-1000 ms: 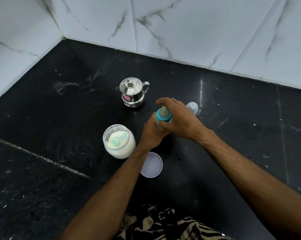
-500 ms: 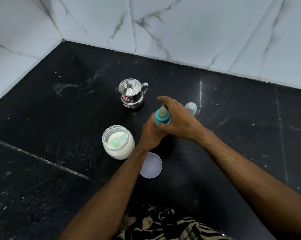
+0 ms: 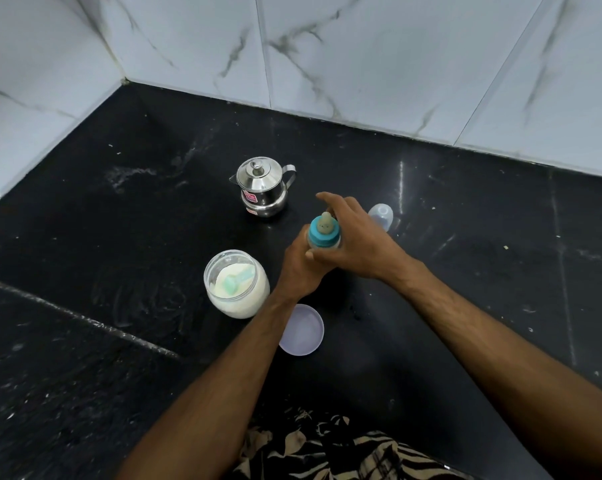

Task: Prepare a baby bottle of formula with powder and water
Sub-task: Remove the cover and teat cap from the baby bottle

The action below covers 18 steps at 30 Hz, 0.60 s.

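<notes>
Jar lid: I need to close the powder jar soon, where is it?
In the head view the lid lies flat on the counter, just right of the powder jar, under the left forearm.

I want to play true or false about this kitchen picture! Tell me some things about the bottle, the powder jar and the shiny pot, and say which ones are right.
1. Both hands are on the baby bottle. True: the left hand grips its body and the right hand holds it near the blue ring.
2. The powder jar has its lid on. False: it is open, and the lid lies on the counter beside it.
3. A green scoop sits in the powder. True.
4. The steel pot is lying on its side. False: it stands upright with its lid on.
5. The bottle has no teat. False: the teat and blue ring are on top.
</notes>
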Available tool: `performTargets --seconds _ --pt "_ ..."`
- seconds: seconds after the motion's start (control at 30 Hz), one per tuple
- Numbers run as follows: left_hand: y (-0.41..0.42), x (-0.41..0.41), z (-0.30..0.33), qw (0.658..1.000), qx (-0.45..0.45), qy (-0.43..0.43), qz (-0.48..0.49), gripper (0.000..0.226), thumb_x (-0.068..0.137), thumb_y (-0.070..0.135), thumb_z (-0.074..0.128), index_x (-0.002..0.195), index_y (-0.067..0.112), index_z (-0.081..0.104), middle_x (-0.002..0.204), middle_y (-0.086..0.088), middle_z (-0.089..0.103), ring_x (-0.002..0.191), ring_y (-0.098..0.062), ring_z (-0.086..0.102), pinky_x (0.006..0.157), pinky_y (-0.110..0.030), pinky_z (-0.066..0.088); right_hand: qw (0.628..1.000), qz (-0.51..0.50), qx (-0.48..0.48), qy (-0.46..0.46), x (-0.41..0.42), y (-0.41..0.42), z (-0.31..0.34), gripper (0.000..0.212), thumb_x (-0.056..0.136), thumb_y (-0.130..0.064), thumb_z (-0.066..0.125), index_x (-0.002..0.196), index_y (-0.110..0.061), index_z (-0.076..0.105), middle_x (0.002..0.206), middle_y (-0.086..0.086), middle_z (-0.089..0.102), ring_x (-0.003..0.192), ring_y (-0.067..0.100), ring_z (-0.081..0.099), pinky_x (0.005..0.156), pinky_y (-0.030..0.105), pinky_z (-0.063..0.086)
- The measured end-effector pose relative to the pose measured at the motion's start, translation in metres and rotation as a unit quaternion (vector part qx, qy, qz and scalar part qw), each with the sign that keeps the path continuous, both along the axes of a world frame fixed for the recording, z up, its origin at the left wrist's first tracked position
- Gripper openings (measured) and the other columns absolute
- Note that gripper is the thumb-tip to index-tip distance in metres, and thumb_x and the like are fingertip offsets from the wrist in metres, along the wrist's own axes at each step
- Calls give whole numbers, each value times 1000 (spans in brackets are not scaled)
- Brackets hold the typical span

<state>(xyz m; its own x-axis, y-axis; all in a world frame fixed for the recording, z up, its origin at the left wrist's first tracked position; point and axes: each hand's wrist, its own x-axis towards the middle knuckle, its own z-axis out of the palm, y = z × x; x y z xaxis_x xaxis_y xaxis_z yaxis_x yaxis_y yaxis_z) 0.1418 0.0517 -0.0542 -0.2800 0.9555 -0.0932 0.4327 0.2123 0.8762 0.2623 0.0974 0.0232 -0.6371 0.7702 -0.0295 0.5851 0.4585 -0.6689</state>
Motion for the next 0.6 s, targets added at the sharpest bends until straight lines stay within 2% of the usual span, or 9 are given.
performTargets --seconds 0.1,0.2,0.27,0.37,0.43,0.5,0.6 --pt "3 1 1 1000 -18 13 2 63 74 28 82 128 19 48 119 5 60 110 -9 57 97 -29 48 999 -17 37 -6 -1 0 -3 83 77 -33 79 145 -23 33 133 5 50 118 18 52 98 36 49" --pt "8 5 -1 995 -47 87 -2 60 79 31 76 130 18 45 110 12 48 108 -5 51 88 -17 36 1000 22 14 1 -1 2 0 82 80 -25 77 147 -22 30 132 6 53 118 19 53 99 35 49" --pt "8 5 -4 993 -53 110 -3 60 81 31 73 132 18 44 111 11 47 111 -5 51 86 -11 30 999 38 -10 12 0 2 2 86 80 -23 78 150 -22 27 136 6 49 121 18 52 100 33 48" --pt "3 2 -3 998 -20 51 6 61 78 28 78 130 18 47 114 13 51 106 1 49 77 1 34 999 25 -28 11 0 2 1 93 77 -31 80 150 -25 24 142 4 40 124 13 46 97 22 41" --pt "1 0 0 1000 -3 19 3 61 77 28 79 129 17 48 119 9 56 107 -3 53 86 -8 43 1000 5 -5 7 -1 0 -2 89 76 -39 80 148 -24 29 140 4 44 122 14 48 97 24 42" --pt "1 1 2 1000 -3 5 -3 63 76 28 80 129 17 48 122 2 60 110 -9 57 94 -24 48 1000 -3 26 12 -2 0 -2 80 78 -35 79 144 -22 36 136 3 52 120 16 52 98 27 45" --pt "2 2 1 1000 -7 23 -1 62 76 29 81 128 19 48 121 3 60 111 -10 57 96 -26 47 999 9 23 27 -1 1 0 75 78 -24 79 141 -20 39 128 2 58 116 17 56 97 30 48"
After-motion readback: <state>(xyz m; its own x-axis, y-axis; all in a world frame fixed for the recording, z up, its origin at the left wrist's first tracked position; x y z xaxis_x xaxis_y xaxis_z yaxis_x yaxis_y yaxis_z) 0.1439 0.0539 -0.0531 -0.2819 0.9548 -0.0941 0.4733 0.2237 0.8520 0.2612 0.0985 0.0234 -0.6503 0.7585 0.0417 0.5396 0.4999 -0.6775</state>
